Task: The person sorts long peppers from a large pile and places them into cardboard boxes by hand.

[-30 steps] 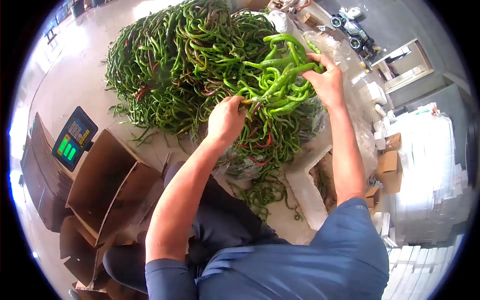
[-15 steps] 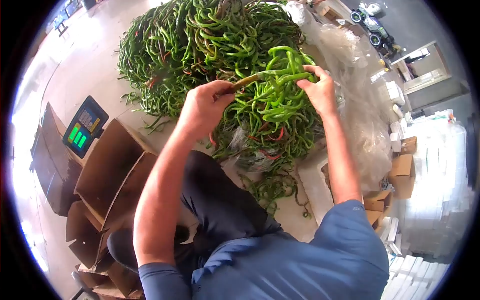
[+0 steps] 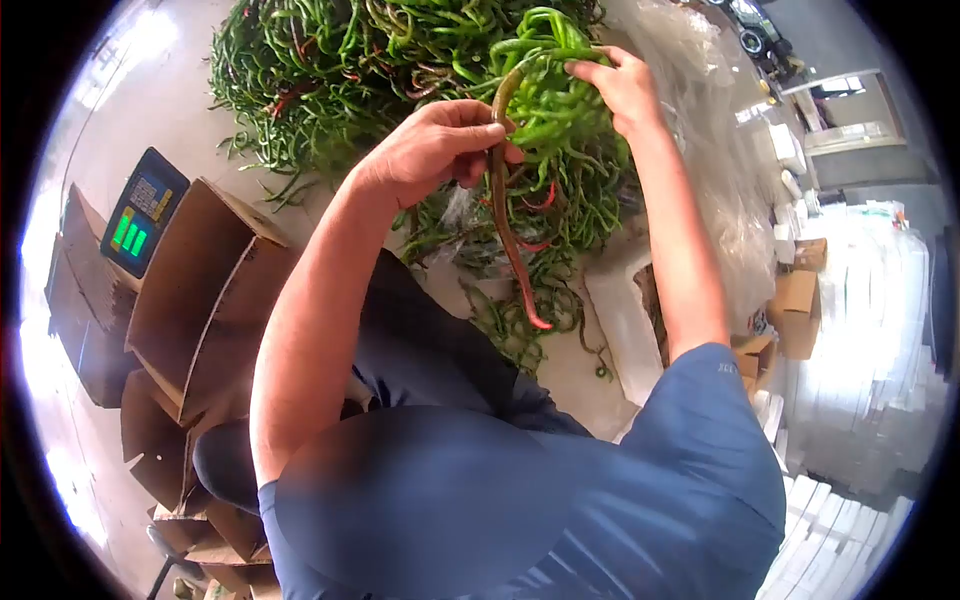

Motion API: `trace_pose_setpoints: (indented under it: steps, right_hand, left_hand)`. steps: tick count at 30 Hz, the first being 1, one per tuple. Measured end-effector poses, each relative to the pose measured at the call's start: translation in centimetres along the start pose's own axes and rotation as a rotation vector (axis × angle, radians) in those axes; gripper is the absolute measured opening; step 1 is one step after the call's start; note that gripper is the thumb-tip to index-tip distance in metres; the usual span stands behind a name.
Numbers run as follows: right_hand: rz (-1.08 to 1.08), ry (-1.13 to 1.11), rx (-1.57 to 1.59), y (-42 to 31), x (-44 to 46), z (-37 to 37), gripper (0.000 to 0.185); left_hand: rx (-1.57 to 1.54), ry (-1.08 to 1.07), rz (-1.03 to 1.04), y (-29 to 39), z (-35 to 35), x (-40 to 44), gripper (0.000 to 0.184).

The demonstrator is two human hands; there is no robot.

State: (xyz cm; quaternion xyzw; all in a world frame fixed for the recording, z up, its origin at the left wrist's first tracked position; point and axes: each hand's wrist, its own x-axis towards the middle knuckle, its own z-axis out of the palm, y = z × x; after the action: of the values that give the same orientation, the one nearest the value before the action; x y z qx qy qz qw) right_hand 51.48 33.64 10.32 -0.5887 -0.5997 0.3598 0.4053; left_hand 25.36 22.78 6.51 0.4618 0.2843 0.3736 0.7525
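Note:
My left hand [image 3: 440,145] pinches a long brownish-red chili pepper [image 3: 502,205] between thumb and fingers. The pepper's thin red tip hangs down over the lower edge of the pile, and its upper end reaches the green bunch. To the right, my right hand [image 3: 622,88] is closed on a bunch of bright green chili peppers [image 3: 550,105]; its fingertips are partly hidden among them. Just beyond and below both hands lies a big pile of chili peppers [image 3: 300,85], mostly green with some red and brown ones.
Open cardboard boxes [image 3: 190,300] stand at my left, beside a scale display [image 3: 143,212] with lit green digits. Clear plastic sheeting [image 3: 735,200] lies to the right of the pile. Near my right arm is a white foam box [image 3: 622,310]. Stacked white boxes [image 3: 850,330] fill the far right.
The brownish pepper has swung from roughly level to hanging down, showing its red tip. My left hand has moved right and turned. The whole view has shifted, with the pile higher in it.

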Motion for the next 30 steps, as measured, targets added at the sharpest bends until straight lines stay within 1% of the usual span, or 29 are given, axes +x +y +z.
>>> trace_pose_setpoints:
  steps: [3,8,11,15,16,18,19,20,21,22,23,24,25,26,27,28,29,30]
  right_hand:
    - [-0.040,-0.028,0.036,0.2,-0.4,0.6,0.042]
    - [-0.080,-0.030,0.123,2.0,0.2,0.9,0.040]
    - [-0.044,-0.005,0.092,1.3,-0.4,0.9,0.040]
    - [-0.076,0.022,0.012,2.1,0.1,0.4,0.037]
    - [-0.079,0.018,0.039,2.3,0.0,0.3,0.038]
    - [-0.098,0.049,-0.044,3.1,0.3,0.2,0.041]
    - [-0.111,0.064,-0.083,3.1,0.7,0.1,0.043]
    - [-0.044,0.056,-0.114,3.2,0.7,-0.4,0.050]
    - [-0.039,0.079,-0.217,3.6,0.8,-0.7,0.059]
    - [-0.011,0.107,-0.254,3.4,0.5,-1.0,0.063]
    - [0.016,0.117,-0.278,3.4,0.1,-1.0,0.068]
    - [-0.012,0.118,-0.233,5.1,0.7,-1.4,0.073]
    - [-0.018,0.107,-0.050,4.3,-0.3,-1.1,0.074]
    - [0.067,0.119,-0.009,5.8,0.5,-1.3,0.072]
    - [0.097,0.107,0.014,5.5,0.1,-1.3,0.066]
    - [0.056,0.000,0.182,7.4,1.1,-1.8,0.059]
    - [0.090,0.035,0.142,8.3,1.8,-1.9,0.054]
    - [0.106,0.092,0.070,7.3,1.0,-1.2,0.052]
  left_hand:
    - [-0.144,0.002,0.016,-1.0,0.4,0.3,0.021]
    - [-0.251,-0.001,0.013,-1.9,0.7,0.5,0.022]
    - [-0.288,-0.025,0.057,-2.1,0.8,0.4,0.020]
    - [-0.320,0.045,0.090,-1.7,0.9,-0.1,0.015]
    - [-0.333,0.064,0.111,-1.5,0.8,-0.3,0.014]
    - [-0.377,0.092,0.154,-1.3,0.4,-0.8,0.012]
    - [-0.384,0.135,0.166,-1.2,0.2,-1.1,0.012]
    - [-0.388,0.179,0.181,-1.0,0.1,-1.7,0.012]
    - [-0.390,0.229,0.197,-0.7,-0.2,-2.3,0.012]
    - [-0.410,0.289,0.230,-0.6,-0.9,-3.1,0.012]
    - [-0.432,0.339,0.279,0.2,-1.3,-4.7,0.013]
    - [-0.444,0.410,0.336,1.1,-1.6,-6.7,0.013]
    - [-0.449,0.501,0.401,1.9,-2.3,-9.3,0.013]
    - [-0.492,0.515,0.480,2.7,-3.2,-12.3,0.014]
    - [-0.436,0.634,0.542,3.5,-3.7,-15.6,0.014]
    - [-0.427,0.747,0.598,4.1,-4.4,-19.3,0.014]
    - [-0.422,0.845,0.652,4.4,-5.1,-22.8,0.015]
    - [-0.411,0.943,0.685,4.2,-6.4,-26.6,0.016]
